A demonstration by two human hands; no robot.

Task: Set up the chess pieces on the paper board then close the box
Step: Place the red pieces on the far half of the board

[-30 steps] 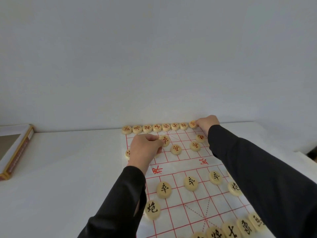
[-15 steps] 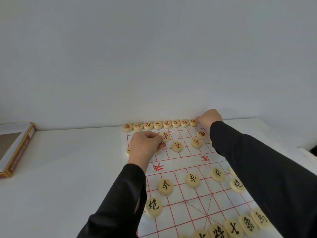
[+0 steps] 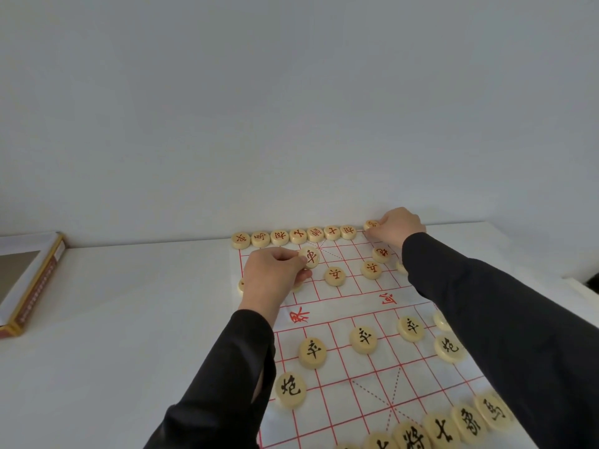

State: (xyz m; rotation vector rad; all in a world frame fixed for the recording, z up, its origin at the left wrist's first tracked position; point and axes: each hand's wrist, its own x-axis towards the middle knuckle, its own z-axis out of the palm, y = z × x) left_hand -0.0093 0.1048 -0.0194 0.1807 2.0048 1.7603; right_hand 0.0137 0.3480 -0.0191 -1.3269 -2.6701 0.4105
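– Pinching grip on the left hand: thumb and fingertips close on a round cream wooden piece with a red character, held tilted over the far left part of the white paper board with a red grid.
– And the right hand?
– Its grip is curled on another cream disc with a red mark at the board's far right corner. A small gap separates it from the row of seven red-marked discs along the far edge.
– Other pieces?
– A few more red-marked ones lie on the far half between the hands, and black-marked cream discs sit on the near half.
– The box?
– That flat white box with a gold-brown edge lies at the far left of the white table, well apart from the board.
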